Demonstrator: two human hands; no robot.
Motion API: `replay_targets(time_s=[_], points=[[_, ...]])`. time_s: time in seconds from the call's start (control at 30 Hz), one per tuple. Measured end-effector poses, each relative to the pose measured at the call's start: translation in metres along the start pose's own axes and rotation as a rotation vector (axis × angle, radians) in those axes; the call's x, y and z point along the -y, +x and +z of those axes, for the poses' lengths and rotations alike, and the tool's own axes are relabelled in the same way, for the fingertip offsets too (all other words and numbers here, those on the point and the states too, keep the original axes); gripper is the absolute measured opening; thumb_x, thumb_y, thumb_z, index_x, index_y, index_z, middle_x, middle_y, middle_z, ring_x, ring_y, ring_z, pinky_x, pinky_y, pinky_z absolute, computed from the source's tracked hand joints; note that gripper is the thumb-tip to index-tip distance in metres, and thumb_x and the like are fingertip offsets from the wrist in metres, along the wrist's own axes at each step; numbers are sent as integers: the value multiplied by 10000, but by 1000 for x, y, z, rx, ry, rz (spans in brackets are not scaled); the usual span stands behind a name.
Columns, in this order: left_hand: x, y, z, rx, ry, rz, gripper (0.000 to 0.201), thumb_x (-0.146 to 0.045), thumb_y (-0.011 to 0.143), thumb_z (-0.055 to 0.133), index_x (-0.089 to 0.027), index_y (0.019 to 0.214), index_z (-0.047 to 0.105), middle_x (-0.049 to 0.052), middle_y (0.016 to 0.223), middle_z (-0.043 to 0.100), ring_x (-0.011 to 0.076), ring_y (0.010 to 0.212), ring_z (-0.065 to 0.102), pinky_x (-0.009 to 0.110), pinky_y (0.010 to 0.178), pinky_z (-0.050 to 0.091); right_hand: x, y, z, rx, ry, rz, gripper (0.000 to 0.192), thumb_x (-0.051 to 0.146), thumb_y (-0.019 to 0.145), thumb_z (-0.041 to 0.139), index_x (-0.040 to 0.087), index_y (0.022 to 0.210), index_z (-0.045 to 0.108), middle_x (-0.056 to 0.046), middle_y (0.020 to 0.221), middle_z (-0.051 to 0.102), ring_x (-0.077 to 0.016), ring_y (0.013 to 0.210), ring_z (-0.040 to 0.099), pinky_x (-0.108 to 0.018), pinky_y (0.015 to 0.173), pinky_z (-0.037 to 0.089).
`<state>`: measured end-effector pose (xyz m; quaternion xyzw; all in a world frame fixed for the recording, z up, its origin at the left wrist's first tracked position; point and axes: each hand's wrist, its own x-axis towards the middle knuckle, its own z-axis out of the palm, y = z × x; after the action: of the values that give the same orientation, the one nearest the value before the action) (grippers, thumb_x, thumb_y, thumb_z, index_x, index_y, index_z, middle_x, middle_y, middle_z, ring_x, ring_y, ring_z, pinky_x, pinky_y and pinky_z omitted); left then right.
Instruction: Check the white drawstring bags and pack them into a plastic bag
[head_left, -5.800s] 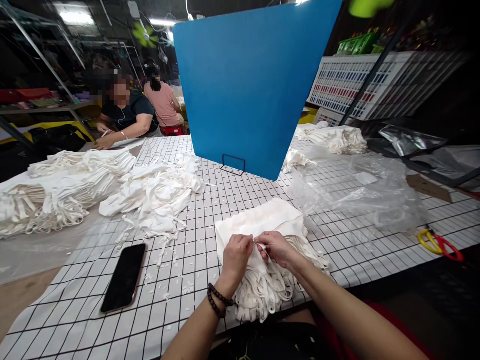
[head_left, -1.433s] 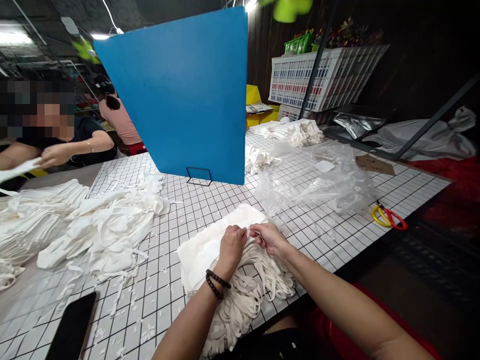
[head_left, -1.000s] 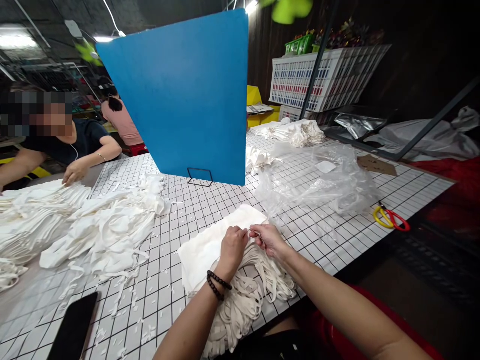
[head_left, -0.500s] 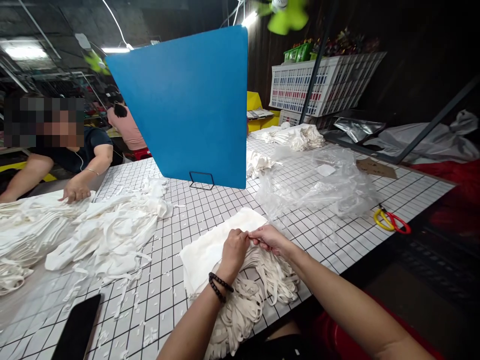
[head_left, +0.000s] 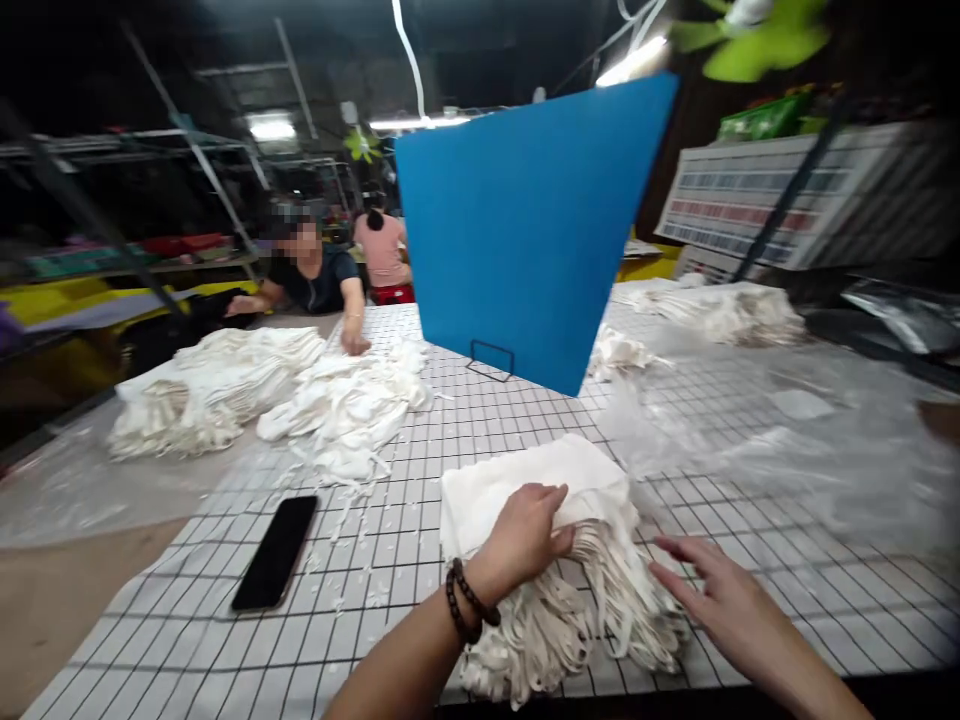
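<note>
In front of me on the table lies a stack of white cloth pieces point(head_left: 536, 480). Bunches of narrow cream straps point(head_left: 529, 630) spill from its near side. My left hand point(head_left: 525, 530), with dark beads at the wrist, rests over the stack's near edge. Its thumb stands apart from the fingers, and no held thing shows. Just right of the straps hovers my right hand point(head_left: 709, 585), fingers apart and holding nothing.
A black phone point(head_left: 276, 553) lies on the grid-patterned tablecloth point(head_left: 397, 630) at left. Beyond it are loose white cloths point(head_left: 352, 400) and another pile point(head_left: 225, 375), near a co-worker point(head_left: 319, 275). A blue board point(head_left: 525, 230) stands ahead. Clear plastic point(head_left: 847, 450) covers the right side.
My hands were together at the stack's edge, fingertips meeting; now they are apart, the right one opened and drawn to the right. The view has turned left.
</note>
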<state>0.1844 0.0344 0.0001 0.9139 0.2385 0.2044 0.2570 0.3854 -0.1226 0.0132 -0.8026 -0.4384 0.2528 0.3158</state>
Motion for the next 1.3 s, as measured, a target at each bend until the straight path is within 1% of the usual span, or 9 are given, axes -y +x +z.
replay_targets(time_s=[0.1, 0.23, 0.4, 0.53, 0.77, 0.9, 0.97, 1.13, 1.3], points=[[8, -44, -16, -157, -87, -91, 442, -285, 833, 603, -165, 1255, 547, 105, 1184, 617, 243, 1130, 529, 388, 996, 436, 71, 21, 22, 43, -10, -201, 331, 476, 838, 514, 236, 1029, 637, -75, 1124, 631, -235, 994, 592, -298, 696, 506], [23, -101, -25, -314, -202, -324, 270, -183, 830, 565, -200, 1076, 675, 75, 1086, 666, 213, 1062, 577, 370, 957, 467, 184, 73, 139, 405, -86, -559, 273, 315, 914, 409, 191, 886, 651, -50, 924, 678, -176, 872, 615, -267, 754, 469], [38, -156, -42, -405, -326, -607, 254, -236, 863, 509, -239, 1016, 712, 65, 1042, 690, 205, 986, 623, 311, 829, 523, 271, 118, 303, 458, -335, -579, 304, 304, 903, 482, 151, 1149, 573, -127, 1195, 589, -231, 1074, 557, -304, 847, 432], [68, -190, -59, -518, -470, -774, 273, -362, 852, 542, -222, 1006, 719, 87, 1069, 685, 223, 983, 632, 295, 794, 528, 306, 131, 354, 421, -427, -527, 317, 289, 928, 443, 119, 1175, 543, -144, 1149, 597, -224, 995, 587, -347, 808, 450], [135, -196, -84, -894, -1260, -967, 410, -420, 807, 640, -131, 1096, 655, 138, 1085, 681, 195, 939, 653, 292, 863, 500, 324, 153, 303, 292, -455, -637, 255, 317, 886, 476, 212, 967, 694, -89, 1087, 627, -242, 1006, 562, -371, 850, 411], [146, -160, -95, -882, -1717, -914, 401, -434, 857, 565, -111, 1092, 607, 148, 1102, 661, 196, 895, 669, 306, 819, 530, 293, 120, 242, 218, -366, -830, 248, 309, 858, 485, 213, 875, 713, -65, 1122, 617, -243, 1087, 501, -375, 930, 360], [147, -139, -92, -830, -1883, -855, 447, -500, 850, 548, -105, 1054, 591, 130, 977, 684, 204, 814, 676, 326, 758, 551, 268, 86, 221, 403, -212, -814, 209, 250, 814, 512, 179, 786, 707, -57, 939, 665, -198, 923, 568, -302, 813, 423], [142, -120, -69, -946, -1867, -830, 282, -250, 835, 609, -89, 1064, 567, 102, 836, 687, 183, 669, 659, 280, 617, 550, 205, 12, 190, 935, -106, -621, 166, 178, 740, 540, 172, 738, 706, -8, 743, 682, -121, 658, 588, -193, 568, 405], [128, -153, -51, -897, -1520, -995, 333, -292, 837, 616, -144, 1121, 523, 44, 715, 657, 132, 482, 587, 216, 413, 464, 203, 44, 187, 887, -371, -665, 221, 244, 830, 489, 196, 792, 702, -1, 758, 699, -123, 643, 603, -209, 577, 404]])
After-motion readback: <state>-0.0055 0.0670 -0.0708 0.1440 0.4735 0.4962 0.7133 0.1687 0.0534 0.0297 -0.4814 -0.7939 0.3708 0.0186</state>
